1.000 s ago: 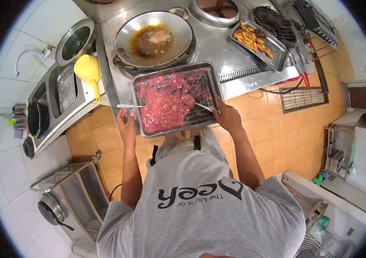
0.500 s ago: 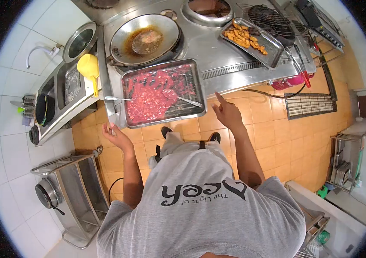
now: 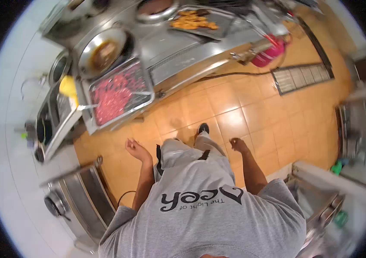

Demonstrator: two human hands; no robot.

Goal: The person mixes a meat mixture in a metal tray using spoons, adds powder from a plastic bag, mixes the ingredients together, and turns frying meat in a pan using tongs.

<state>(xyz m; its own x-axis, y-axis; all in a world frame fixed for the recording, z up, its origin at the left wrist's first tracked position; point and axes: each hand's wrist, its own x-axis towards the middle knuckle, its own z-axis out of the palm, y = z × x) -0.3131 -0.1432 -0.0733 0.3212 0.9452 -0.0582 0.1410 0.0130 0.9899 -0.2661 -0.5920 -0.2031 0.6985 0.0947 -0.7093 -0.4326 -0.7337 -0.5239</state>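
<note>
In the head view, a rectangular metal tray with a silvery rim (image 3: 127, 111) rests at the left end of the stainless-steel desk (image 3: 178, 51), beside its front edge and turned at a slant. Inside it, a glossy, wet-looking red mass with a coarse, lumpy surface (image 3: 114, 101) lies thickest towards the near left, thinning to scattered streaks where the dark base shows on the right. One silver metal handle (image 3: 90, 106) juts over the left rim, and a second pale metal handle (image 3: 142, 93) lies across the right side. Just behind the tray sits a wide silver wok (image 3: 89, 56) with brown liquid in it; a yellow plastic dipper (image 3: 67, 86) is to its left. The left hand (image 3: 136, 149) is over the orange tiled floor (image 3: 217, 103), apart from the tray, its fingers loosely parted. The right hand (image 3: 238, 145) is farther off, near the person's hip; its fingers look bent, but blur means I cannot tell how far they close.
</note>
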